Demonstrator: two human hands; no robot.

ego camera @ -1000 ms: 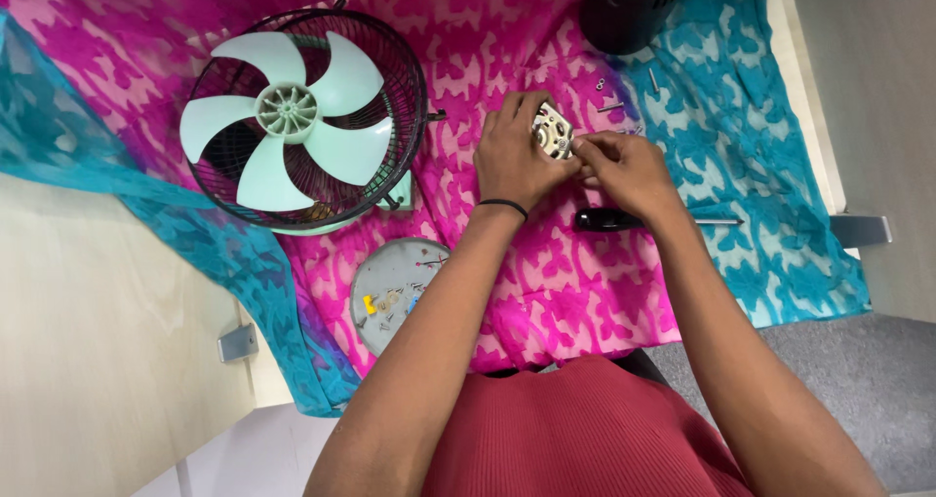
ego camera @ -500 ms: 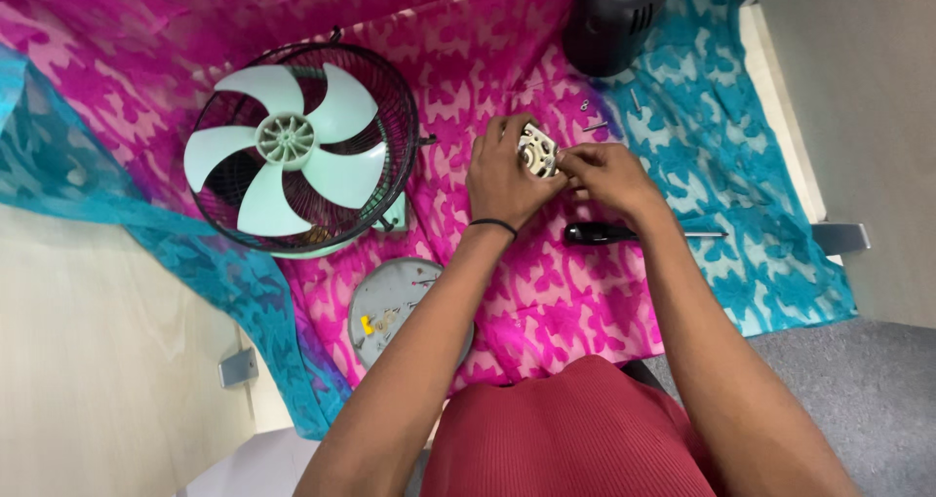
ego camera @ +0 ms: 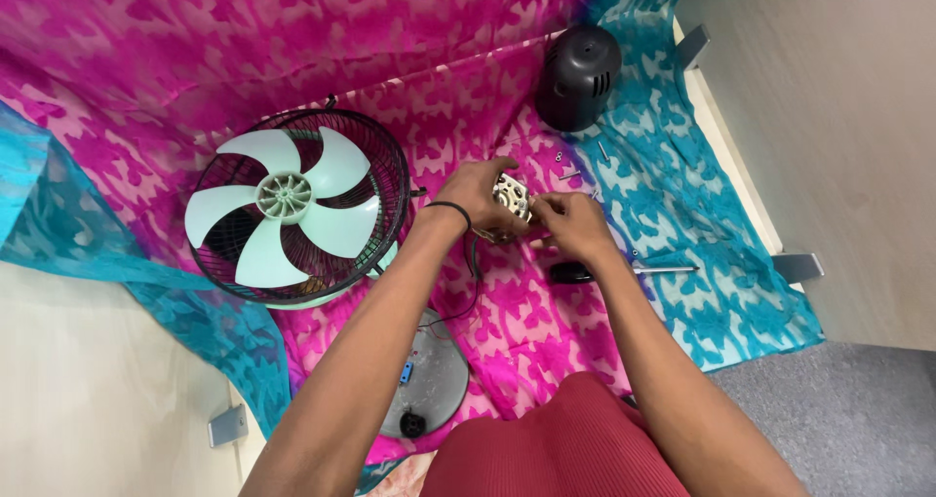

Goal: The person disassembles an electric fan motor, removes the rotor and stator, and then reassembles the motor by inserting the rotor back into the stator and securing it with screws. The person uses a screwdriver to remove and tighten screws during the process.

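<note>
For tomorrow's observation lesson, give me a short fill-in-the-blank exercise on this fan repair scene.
1. Both hands hold a small pale ____ part above the cloth.
2. The left hand wears a thin ____ wristband.
3. The fan has ____ pale green blades.
4. A screwdriver lies under the ____ hand.

Missing words: motor; black; five; right

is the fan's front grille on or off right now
Off. The fan lies flat on the cloth, its pale blades bare inside the rear cage.

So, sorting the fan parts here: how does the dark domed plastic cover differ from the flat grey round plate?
The dark domed plastic cover is black, bulging and slotted, lying beyond the hands; the flat grey round plate is paler, flat, near the person's body. Both lie untouched on the pink patterned cloth.
</note>
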